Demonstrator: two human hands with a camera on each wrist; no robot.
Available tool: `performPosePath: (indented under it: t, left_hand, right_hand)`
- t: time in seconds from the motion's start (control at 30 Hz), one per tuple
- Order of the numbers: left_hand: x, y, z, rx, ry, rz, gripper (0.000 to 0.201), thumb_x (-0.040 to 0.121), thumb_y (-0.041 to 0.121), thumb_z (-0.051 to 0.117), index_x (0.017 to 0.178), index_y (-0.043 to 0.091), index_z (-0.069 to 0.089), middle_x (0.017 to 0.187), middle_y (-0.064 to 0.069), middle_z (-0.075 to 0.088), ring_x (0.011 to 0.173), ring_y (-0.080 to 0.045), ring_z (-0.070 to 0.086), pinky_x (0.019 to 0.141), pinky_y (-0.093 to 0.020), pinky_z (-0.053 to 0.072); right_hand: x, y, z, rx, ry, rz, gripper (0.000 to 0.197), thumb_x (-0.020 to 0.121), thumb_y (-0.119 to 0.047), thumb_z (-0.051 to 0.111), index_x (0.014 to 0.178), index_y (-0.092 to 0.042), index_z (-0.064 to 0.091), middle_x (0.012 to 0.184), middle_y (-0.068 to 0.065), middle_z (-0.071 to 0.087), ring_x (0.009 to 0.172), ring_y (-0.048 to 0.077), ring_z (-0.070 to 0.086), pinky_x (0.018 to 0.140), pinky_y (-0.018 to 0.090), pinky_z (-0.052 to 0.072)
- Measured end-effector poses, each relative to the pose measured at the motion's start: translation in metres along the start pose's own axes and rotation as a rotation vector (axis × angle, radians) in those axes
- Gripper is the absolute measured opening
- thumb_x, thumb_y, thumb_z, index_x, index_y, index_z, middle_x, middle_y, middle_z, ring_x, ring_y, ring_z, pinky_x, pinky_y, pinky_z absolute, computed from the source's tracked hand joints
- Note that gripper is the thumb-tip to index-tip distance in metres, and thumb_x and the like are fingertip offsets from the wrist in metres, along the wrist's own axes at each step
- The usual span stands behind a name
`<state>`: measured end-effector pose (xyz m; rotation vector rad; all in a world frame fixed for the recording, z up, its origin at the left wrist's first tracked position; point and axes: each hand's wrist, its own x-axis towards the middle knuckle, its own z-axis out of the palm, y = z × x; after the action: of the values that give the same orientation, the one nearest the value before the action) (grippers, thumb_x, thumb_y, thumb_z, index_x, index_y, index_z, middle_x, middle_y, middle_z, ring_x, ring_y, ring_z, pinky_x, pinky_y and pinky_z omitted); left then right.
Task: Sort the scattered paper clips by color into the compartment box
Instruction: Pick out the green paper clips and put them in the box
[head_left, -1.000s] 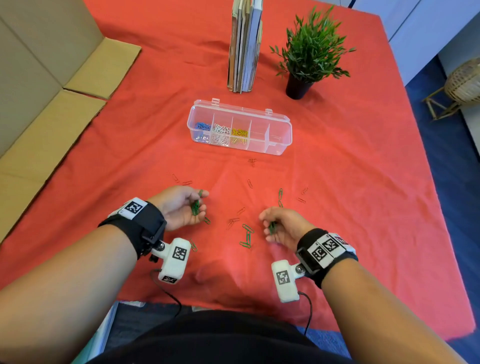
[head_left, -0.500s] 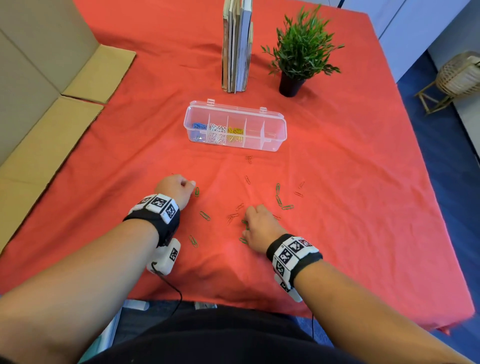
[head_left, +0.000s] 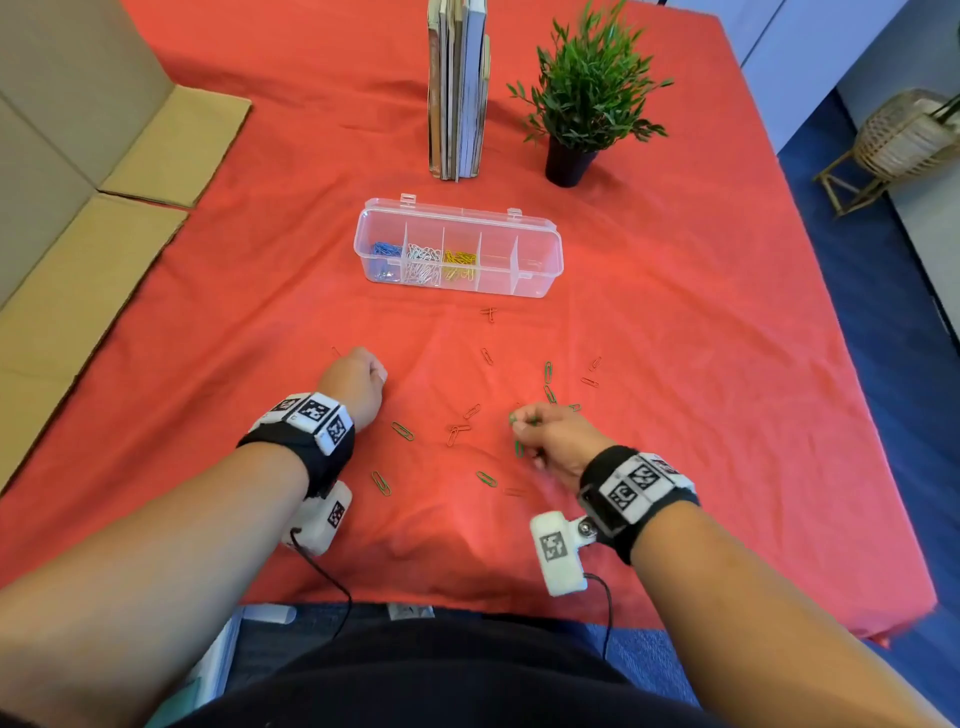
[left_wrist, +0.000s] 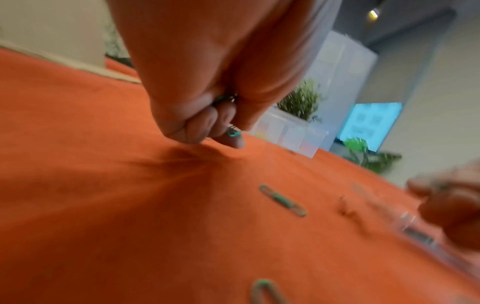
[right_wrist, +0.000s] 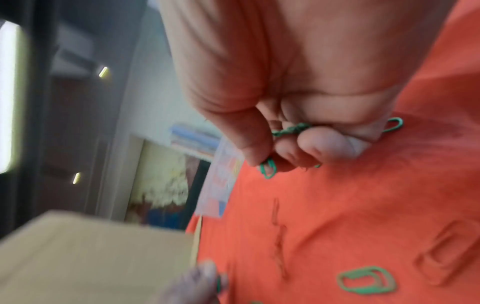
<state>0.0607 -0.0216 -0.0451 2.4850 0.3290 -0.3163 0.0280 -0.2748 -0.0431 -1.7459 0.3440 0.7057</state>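
A clear compartment box (head_left: 540, 244) stands mid-table with blue, white and yellow clips in its three left sections. Green clips (head_left: 402, 431) and red clips (head_left: 458, 430) lie scattered on the red cloth in front of it. My left hand (head_left: 358, 382) is curled knuckles-up on the cloth, holding green clips (left_wrist: 233, 132) in its fingers. My right hand (head_left: 550, 436) is curled too, gripping a bunch of green clips (right_wrist: 291, 130) while pinching another (right_wrist: 269, 169) at the cloth.
Upright books (head_left: 457, 88) and a potted plant (head_left: 582, 98) stand behind the box. Flattened cardboard (head_left: 88, 208) covers the table's left side. The table's near edge runs just below my wrists, with blue floor to the right.
Both hands turned palm-down onto the cloth. The left moved forward and picked up a green clip there; the right shifted right and lifted slightly with green clips in it.
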Motion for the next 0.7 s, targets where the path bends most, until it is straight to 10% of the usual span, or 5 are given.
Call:
performPosePath:
  t: [0.27,0.37,0.47,0.57,0.7]
  left_hand:
    - [-0.035,-0.003,-0.011,-0.836,-0.416,-0.395,0.032,0.095,0.041,0.043,0.07,0.02,0.047,0.06,0.003,0.041,0.041,-0.007,0.042,0.039,-0.016,0.042]
    - [-0.04,-0.014,-0.01,-0.396,-0.42,-0.097,0.033,0.086,0.045,0.057,0.066,0.019,0.052,0.056,0.0,0.045,0.048,-0.013,0.042,0.048,-0.024,0.038]
    - [-0.045,-0.02,-0.008,0.068,-0.55,0.186,0.027,0.066,0.043,0.076,0.075,0.019,0.066,0.07,0.001,0.063,0.068,-0.01,0.055,0.068,-0.026,0.044]
    - [-0.053,-0.02,-0.002,0.399,-0.543,0.3,0.028,0.064,0.033,0.079,0.088,0.021,0.069,0.077,0.009,0.058,0.077,-0.009,0.053,0.065,-0.019,0.037]
    - [-0.054,-0.02,0.003,0.452,-0.497,0.358,0.018,0.068,0.031,0.074,0.081,0.019,0.069,0.075,0.008,0.059,0.074,-0.01,0.053,0.067,-0.018,0.037]
  right_hand:
    - [-0.014,-0.002,-0.008,0.458,-0.138,0.261,0.021,0.088,-0.015,0.044,0.071,-0.013,0.056,0.059,0.001,0.047,0.043,0.011,0.047,0.039,0.019,0.042]
    - [-0.016,-0.003,0.009,-0.194,-0.094,0.128,0.019,0.085,-0.014,0.053,0.067,-0.02,0.053,0.06,0.001,0.044,0.039,0.01,0.039,0.038,0.018,0.032]
    - [-0.018,-0.002,0.026,-0.932,-0.057,-0.149,0.013,0.084,-0.023,0.055,0.072,-0.024,0.051,0.083,0.007,0.062,0.08,0.024,0.062,0.065,0.026,0.043]
    - [-0.019,0.006,0.04,-1.183,-0.032,-0.312,0.022,0.085,-0.02,0.053,0.104,-0.01,0.053,0.115,0.015,0.057,0.11,0.031,0.056,0.092,0.036,0.045]
    - [-0.026,0.013,0.054,-1.369,0.011,-0.395,0.036,0.082,0.002,0.041,0.117,-0.003,0.045,0.118,0.018,0.047,0.105,0.036,0.057,0.088,0.045,0.05]
